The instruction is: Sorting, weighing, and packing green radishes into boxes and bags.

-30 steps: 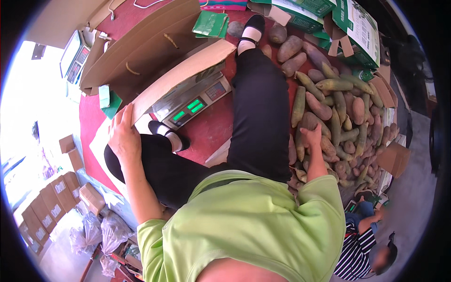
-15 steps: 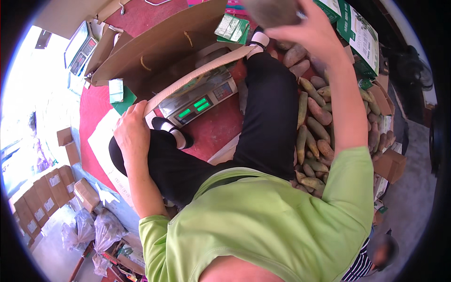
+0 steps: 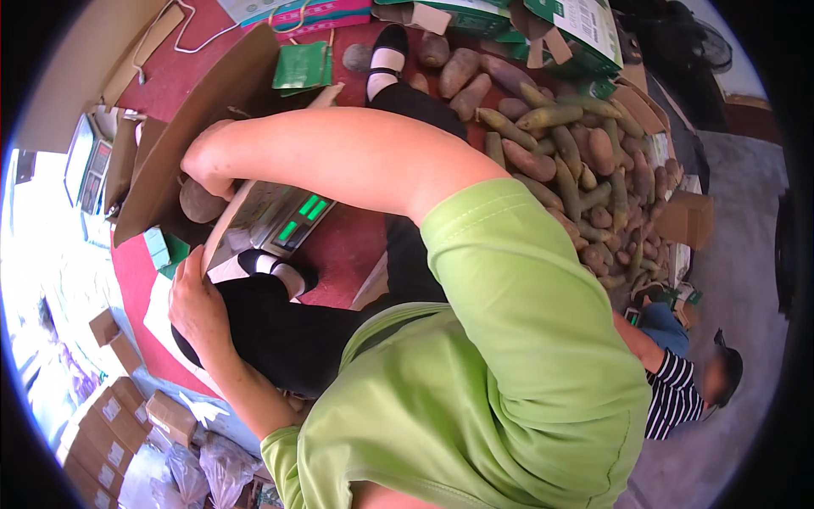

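Note:
A cardboard box (image 3: 199, 89) stands with its top open, on or over a scale (image 3: 288, 222) with green lit digits. My right hand (image 3: 209, 161) reaches down inside the box, fingers closed on a round, brownish root vegetable (image 3: 201, 202). My right forearm crosses over the box and hides part of its inside; the fingertips are mostly out of sight. At the box's near corner, my left hand (image 3: 199, 305) pinches the edge of the near cardboard wall (image 3: 222, 231). Green cards (image 3: 303, 68) rest by the box's far end.
On the right lies a large heap of long greenish and reddish root vegetables (image 3: 577, 161). Green and white cartons (image 3: 577, 34) stand behind it. A person in a striped shirt (image 3: 674, 394) is at the lower right. Brown cartons (image 3: 110, 424) and plastic bags (image 3: 225, 462) fill the lower left.
My right hand has swung from the upper right across to the left, carrying the root vegetable down into the box. My left hand stays on the box edge. The view has shifted.

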`<state>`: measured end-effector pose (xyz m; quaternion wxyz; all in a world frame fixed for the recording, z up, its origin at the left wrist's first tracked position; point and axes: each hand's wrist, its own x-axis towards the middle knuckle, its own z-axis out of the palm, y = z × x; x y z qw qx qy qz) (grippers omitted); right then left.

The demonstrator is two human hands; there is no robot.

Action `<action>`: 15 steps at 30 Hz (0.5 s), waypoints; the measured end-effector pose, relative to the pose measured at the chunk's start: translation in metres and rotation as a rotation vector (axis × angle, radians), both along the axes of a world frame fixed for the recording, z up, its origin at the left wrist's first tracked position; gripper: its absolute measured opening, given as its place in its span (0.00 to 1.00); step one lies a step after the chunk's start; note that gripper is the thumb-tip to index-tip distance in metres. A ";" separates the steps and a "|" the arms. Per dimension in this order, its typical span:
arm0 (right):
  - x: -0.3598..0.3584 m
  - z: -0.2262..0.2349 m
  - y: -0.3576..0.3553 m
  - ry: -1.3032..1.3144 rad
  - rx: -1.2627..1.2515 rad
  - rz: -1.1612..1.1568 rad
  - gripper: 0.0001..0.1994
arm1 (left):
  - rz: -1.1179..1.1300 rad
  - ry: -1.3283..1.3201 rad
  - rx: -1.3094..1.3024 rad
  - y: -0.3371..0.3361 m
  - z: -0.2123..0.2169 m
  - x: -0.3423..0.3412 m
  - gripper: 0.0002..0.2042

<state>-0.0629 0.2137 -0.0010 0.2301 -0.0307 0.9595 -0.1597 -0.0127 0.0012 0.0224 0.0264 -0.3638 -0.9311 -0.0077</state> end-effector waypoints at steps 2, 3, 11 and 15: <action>0.002 -0.009 0.010 -0.006 0.044 0.015 0.25 | 0.006 0.020 -0.042 0.006 -0.001 0.002 0.18; 0.003 -0.008 0.015 0.061 -0.062 0.041 0.25 | 0.012 0.037 -0.032 0.002 -0.004 0.000 0.17; 0.140 0.044 0.136 0.522 -0.697 -0.355 0.24 | 0.032 0.060 -0.037 0.002 -0.011 -0.004 0.18; 0.248 0.008 0.201 0.560 -0.762 -0.829 0.22 | 0.047 0.077 -0.021 0.001 -0.013 -0.004 0.18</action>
